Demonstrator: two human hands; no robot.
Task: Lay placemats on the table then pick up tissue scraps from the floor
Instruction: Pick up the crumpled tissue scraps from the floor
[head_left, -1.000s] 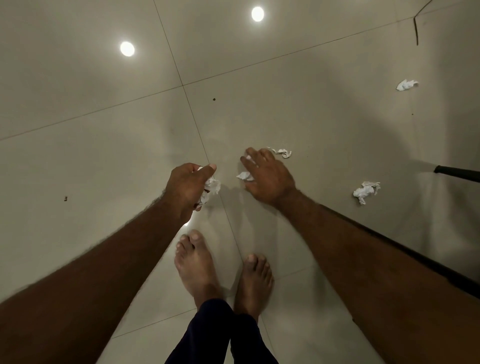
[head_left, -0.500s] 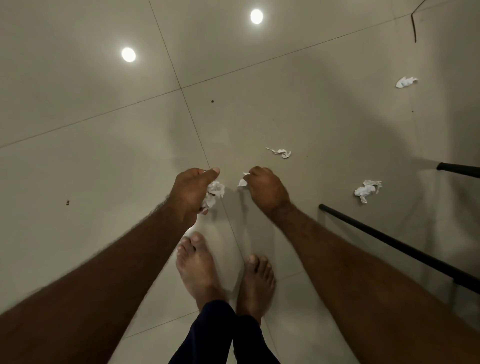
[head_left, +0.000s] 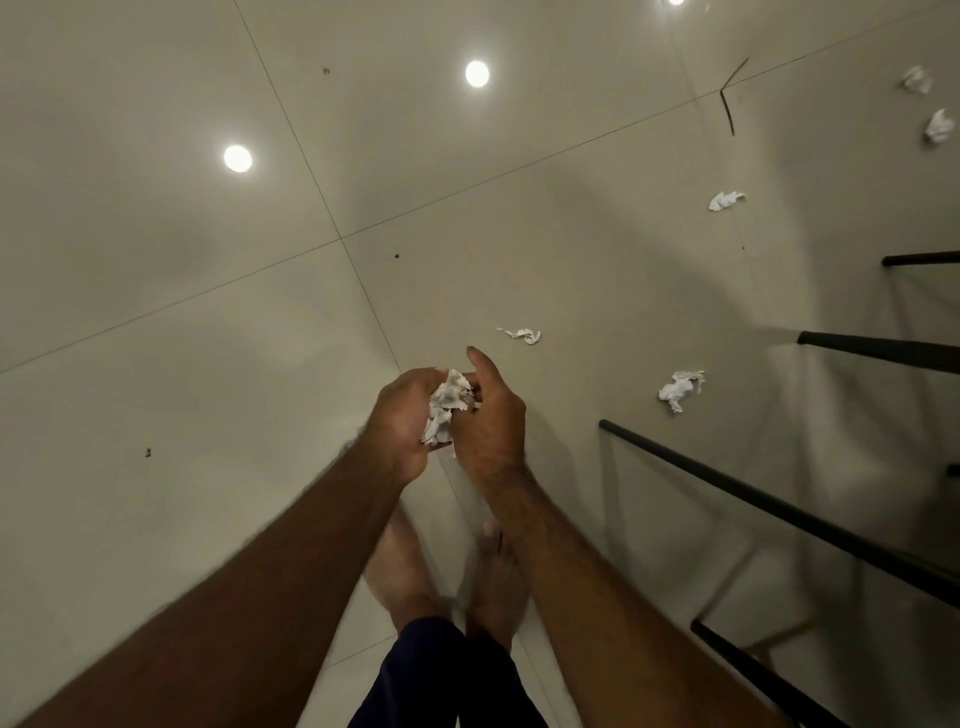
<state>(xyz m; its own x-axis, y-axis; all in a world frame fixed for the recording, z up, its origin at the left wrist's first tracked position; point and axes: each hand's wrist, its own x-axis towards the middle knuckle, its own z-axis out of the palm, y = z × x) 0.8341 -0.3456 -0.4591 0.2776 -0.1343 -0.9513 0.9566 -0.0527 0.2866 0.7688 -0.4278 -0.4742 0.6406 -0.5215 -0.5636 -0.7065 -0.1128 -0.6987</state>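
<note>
1. Feet (head_left: 410, 571) stand bare on the glossy tiled floor (head_left: 156, 519) at bottom centre, with a dark trouser leg (head_left: 441, 675) below them.
2. Dark rods (head_left: 779, 514) cross the lower right of the frame.
3. At mid-frame the left hand (head_left: 400, 421) curls its fingers round a wad of tissue (head_left: 447, 405). The right hand (head_left: 488, 421) pinches the same wad from the right, thumb lifted.
4. The wad is white, crinkled and ragged-edged, and it is held between both hands, clear of the floor. It looks almost weightless, soft and easy to tear, so a loose cupped hold should be enough.
5. A thin twisted scrap (head_left: 519, 335) lies on the floor just above the hands.
6. A crumpled scrap (head_left: 680, 389) lies at right-centre, near the rods.
7. A 3rd scrap (head_left: 724, 200) lies further up on the right, and 2 more scraps (head_left: 939, 126) lie in the upper right corner.
8. Each scrap is probably best pinched at its highest fold, because flat edges may cling to the smooth tile.
</note>
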